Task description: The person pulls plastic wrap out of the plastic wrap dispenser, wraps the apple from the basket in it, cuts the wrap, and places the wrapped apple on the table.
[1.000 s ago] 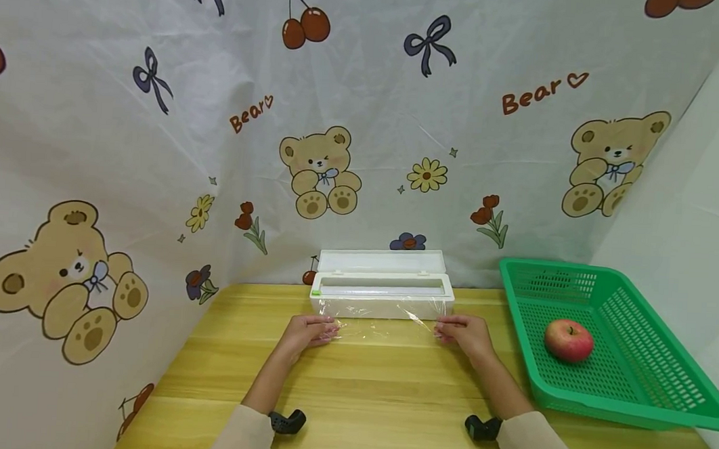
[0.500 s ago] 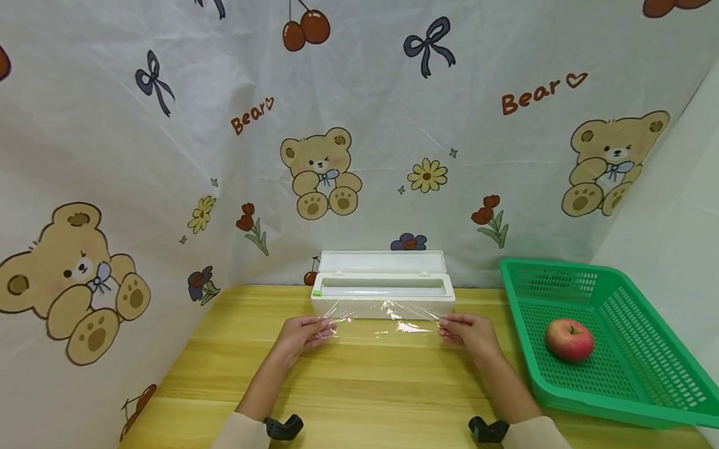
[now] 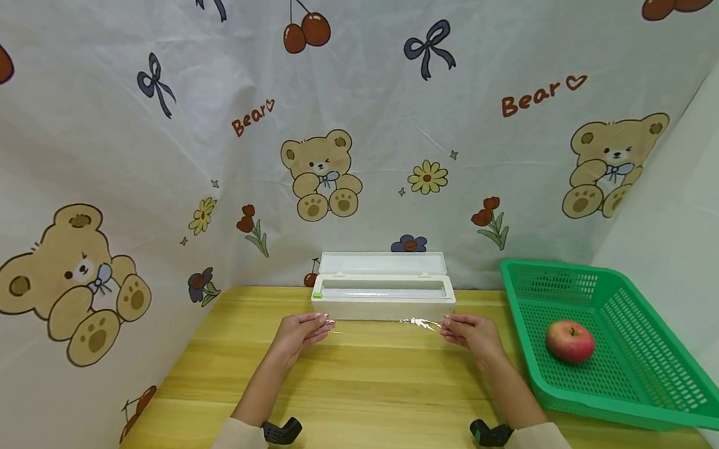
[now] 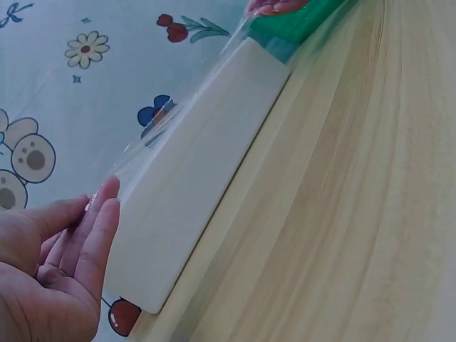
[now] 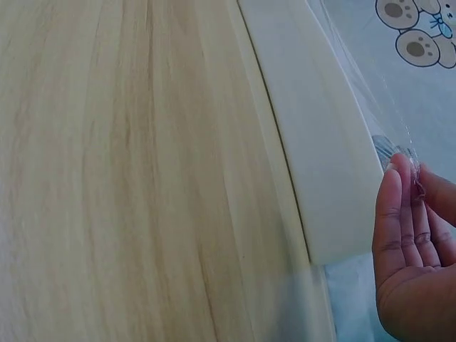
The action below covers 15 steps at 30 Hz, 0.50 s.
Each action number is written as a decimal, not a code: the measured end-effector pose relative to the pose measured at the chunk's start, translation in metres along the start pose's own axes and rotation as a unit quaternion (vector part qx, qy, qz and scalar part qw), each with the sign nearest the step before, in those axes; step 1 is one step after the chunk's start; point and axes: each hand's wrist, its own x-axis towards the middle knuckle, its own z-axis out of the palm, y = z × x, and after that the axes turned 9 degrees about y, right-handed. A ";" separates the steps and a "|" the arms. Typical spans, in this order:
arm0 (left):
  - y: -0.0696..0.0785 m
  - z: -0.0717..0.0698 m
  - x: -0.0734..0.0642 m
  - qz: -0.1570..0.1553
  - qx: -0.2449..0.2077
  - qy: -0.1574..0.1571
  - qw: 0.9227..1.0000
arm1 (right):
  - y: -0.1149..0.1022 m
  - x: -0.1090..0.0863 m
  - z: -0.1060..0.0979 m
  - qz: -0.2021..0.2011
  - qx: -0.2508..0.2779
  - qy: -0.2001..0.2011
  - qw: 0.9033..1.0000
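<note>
A long white cling film dispenser [image 3: 391, 311] stands against the back wall, its lid raised, with a pale roll [image 3: 383, 293] inside. From it comes a clear sheet of cling film [image 3: 420, 322], held by its two front corners. My left hand [image 3: 296, 335] pinches one corner between thumb and fingers, in front of the box's left end; the left wrist view shows this hand [image 4: 64, 263] close up. At the other end my right hand [image 3: 474, 338] pinches the opposite corner, bunched a little between the fingertips of the hand [image 5: 417, 242] in the right wrist view. Most of the film is too transparent to trace.
To the right, a green plastic basket [image 3: 630, 408] stands on the wooden table [image 3: 375, 395], with a red apple [image 3: 570, 341] in it. A cloth printed with bears [image 3: 366, 103] hangs behind and at the left. A small green slider [image 3: 317, 295] sits at the box's left end.
The film hung visibly over the box front a second ago; now it shows mostly as a thin bright line between the hands. Both hands have shifted slightly outward, still pinching it.
</note>
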 end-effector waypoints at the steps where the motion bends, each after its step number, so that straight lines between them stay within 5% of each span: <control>1: 0.001 0.000 -0.001 0.002 0.002 0.000 1.000 | 0.000 0.000 0.000 -0.001 -0.001 -0.001 1.000; 15: 0.011 0.000 -0.008 0.012 0.004 -0.015 1.000 | -0.006 -0.006 0.001 0.000 0.026 0.007 1.000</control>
